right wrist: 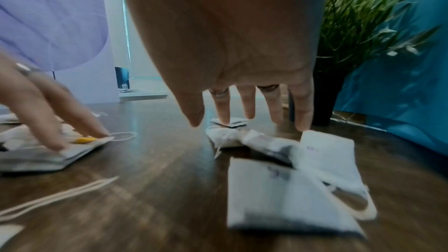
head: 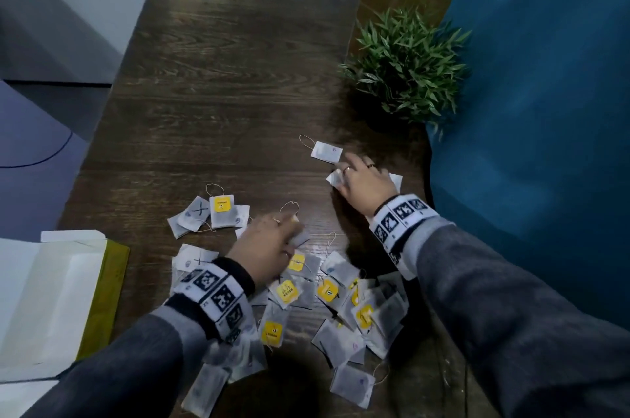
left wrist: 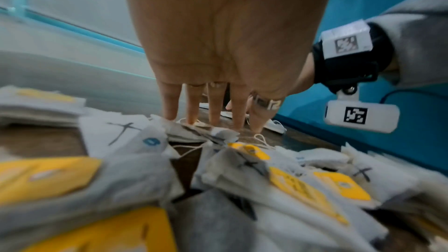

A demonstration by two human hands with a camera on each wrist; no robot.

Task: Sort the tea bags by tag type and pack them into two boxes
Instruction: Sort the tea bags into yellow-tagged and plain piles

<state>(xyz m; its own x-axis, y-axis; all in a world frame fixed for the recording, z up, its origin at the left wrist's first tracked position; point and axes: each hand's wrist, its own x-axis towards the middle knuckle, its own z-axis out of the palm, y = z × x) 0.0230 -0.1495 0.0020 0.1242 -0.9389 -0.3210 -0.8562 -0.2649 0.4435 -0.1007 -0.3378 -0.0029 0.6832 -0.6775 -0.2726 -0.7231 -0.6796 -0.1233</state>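
A loose pile of tea bags [head: 341,301], some with yellow tags [head: 285,291] and some with white tags, covers the near part of the dark wooden table [head: 221,93]. My left hand [head: 269,243] lies over the pile's far edge with straight fingers [left wrist: 169,102] pressing on bags; in the right wrist view it presses a yellow-tagged bag [right wrist: 84,139]. My right hand [head: 364,178] is spread, fingers [right wrist: 299,108] straight, over a few white-tagged bags [right wrist: 286,194] set apart to the right. One more white-tagged bag [head: 325,151] lies just beyond it.
An open white box [head: 51,298] with an olive side sits at the table's left edge. A small group of bags [head: 211,216] lies left of my left hand. A green potted plant [head: 405,66] stands at the back right, against a blue cloth [head: 545,110].
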